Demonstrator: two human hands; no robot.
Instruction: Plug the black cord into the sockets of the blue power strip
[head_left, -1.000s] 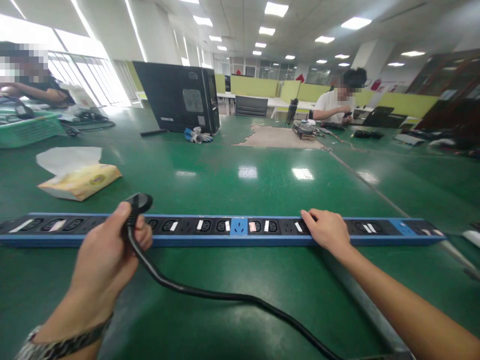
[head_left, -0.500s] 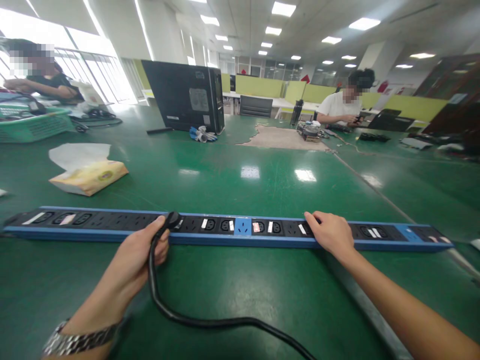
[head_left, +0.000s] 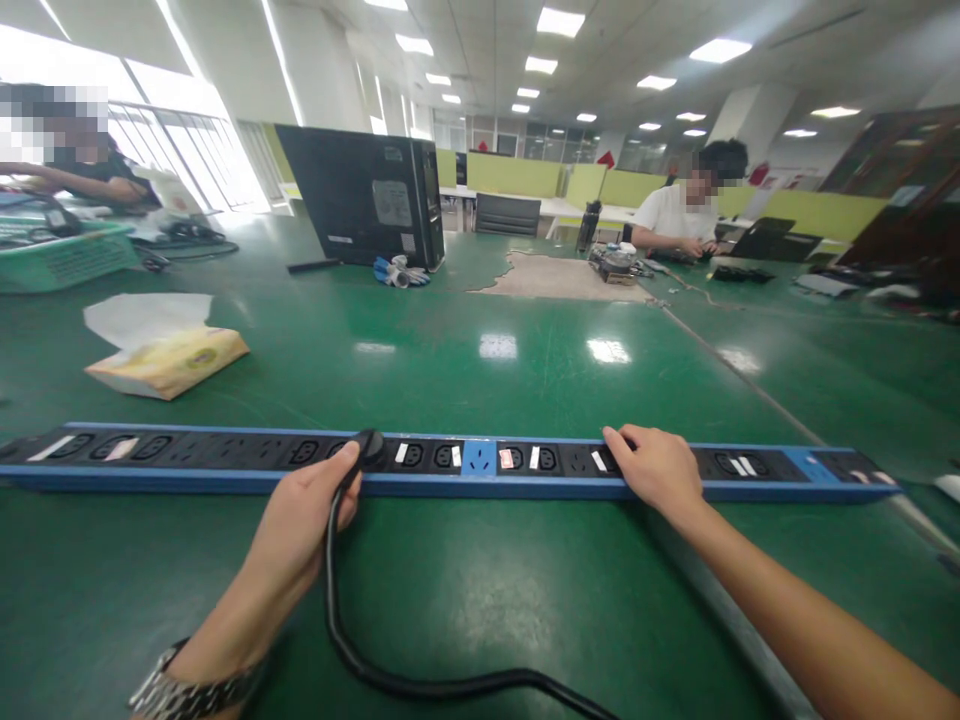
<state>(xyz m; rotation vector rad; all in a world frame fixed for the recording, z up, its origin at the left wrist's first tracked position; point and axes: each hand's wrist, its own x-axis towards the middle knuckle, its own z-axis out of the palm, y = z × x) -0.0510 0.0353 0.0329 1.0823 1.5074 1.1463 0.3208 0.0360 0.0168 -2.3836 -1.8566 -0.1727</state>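
Observation:
A long blue-and-black power strip [head_left: 420,484] lies across the green table in front of me, with rows of sockets and small white labels facing up. My left hand [head_left: 304,515], closed round a black plug [head_left: 370,448], is over the strip left of its blue middle socket. Whether the plug's pins sit in a socket is hidden. From the plug, a thick black cable [head_left: 334,615] curves down and off the bottom edge. Right of the middle, my right hand [head_left: 660,468] grips the strip, its thumb and fingers over the black face.
A tissue pack [head_left: 176,362] lies beyond the strip at left. Farther back stand a black computer case [head_left: 360,195], gloves [head_left: 401,272] and a green basket [head_left: 67,258]. Two people sit across the table, one at far left, one at right.
My left hand has moved a little to the right along the strip with the plug, and the cable has shifted with it. My right hand keeps its grip on the strip.

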